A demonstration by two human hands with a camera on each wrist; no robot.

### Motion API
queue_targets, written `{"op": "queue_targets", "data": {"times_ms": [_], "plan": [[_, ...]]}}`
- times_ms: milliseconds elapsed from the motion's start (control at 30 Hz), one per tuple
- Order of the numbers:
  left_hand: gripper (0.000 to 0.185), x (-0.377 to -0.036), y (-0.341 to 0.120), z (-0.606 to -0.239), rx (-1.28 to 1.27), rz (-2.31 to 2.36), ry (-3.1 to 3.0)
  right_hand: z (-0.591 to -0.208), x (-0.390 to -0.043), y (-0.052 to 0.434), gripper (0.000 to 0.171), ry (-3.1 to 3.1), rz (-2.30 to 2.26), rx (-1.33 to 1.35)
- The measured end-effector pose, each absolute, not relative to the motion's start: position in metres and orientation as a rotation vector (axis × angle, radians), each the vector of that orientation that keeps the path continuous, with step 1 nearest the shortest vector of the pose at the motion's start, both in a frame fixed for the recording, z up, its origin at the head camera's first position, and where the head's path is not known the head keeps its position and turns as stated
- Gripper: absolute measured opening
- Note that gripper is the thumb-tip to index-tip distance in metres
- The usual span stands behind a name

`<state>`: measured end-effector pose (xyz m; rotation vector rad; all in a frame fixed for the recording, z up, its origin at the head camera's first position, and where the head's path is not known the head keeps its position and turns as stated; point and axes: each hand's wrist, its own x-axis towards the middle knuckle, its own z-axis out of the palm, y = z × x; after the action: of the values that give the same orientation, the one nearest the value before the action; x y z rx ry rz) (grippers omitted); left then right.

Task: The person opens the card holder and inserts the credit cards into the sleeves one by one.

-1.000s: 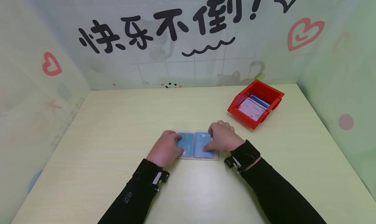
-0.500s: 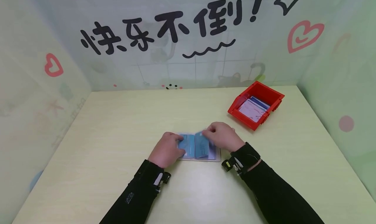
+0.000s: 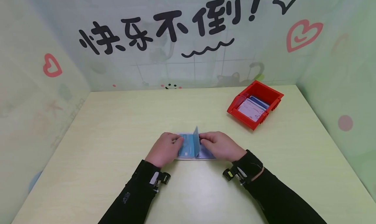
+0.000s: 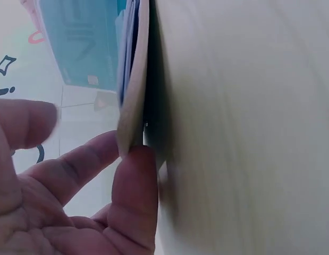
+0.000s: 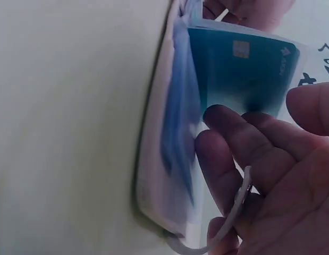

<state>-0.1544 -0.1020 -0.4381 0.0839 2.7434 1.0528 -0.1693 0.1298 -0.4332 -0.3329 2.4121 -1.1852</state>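
The left hand [image 3: 163,149] presses the card holder [image 3: 188,150] flat on the counter [image 3: 117,119], fingers straight; the right hand [image 3: 218,145] pinches its upright sleeve [image 3: 195,139]; a loose pinch may let the sleeve fall back.

- Pale yellow-green wood-grain bench [image 3: 117,126].
- Clear plastic card-holder booklet [image 3: 191,150] with a teal-blue bank card [image 5: 244,71] in its raised leaf, a small gold chip on that card.
- Bright red plastic bin [image 3: 255,103], holding white-and-pink and dark blue cards [image 3: 252,108].
- Black long sleeves [image 3: 279,198].
- Pale green backdrop wall [image 3: 188,54] printed with black characters, red heart outlines, a black squiggle.
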Motion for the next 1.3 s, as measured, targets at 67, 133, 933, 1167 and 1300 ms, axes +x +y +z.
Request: {"op": "queue_targets", "data": {"times_ms": [67,133,933,1167,1300], "plan": [[0.047,-0.1543,-0.1028,-0.4369,0.09,1.073,2.741,-0.4357,-0.1677,0.1286,0.045,2.421,-1.181,-0.379],[0.049,-0.1541,-0.1028,-0.4363,0.098,1.091,2.739,-0.4379,-0.1663,0.1278,0.045,2.427,-1.18,-0.416],[0.017,-0.154,-0.1027,-0.4342,0.056,1.15,2.72,-0.4347,-0.1626,0.1243,0.041,2.433,-0.944,-0.53],[0.019,-0.1547,-0.1039,-0.4365,0.1,1.123,2.764,-0.4351,-0.162,0.1241,0.042,2.41,-0.957,-0.475],[0.018,-0.1557,-0.1043,-0.4369,0.114,1.13,2.757,-0.4359,-0.162,0.1242,0.042,2.396,-0.962,-0.475]]}}
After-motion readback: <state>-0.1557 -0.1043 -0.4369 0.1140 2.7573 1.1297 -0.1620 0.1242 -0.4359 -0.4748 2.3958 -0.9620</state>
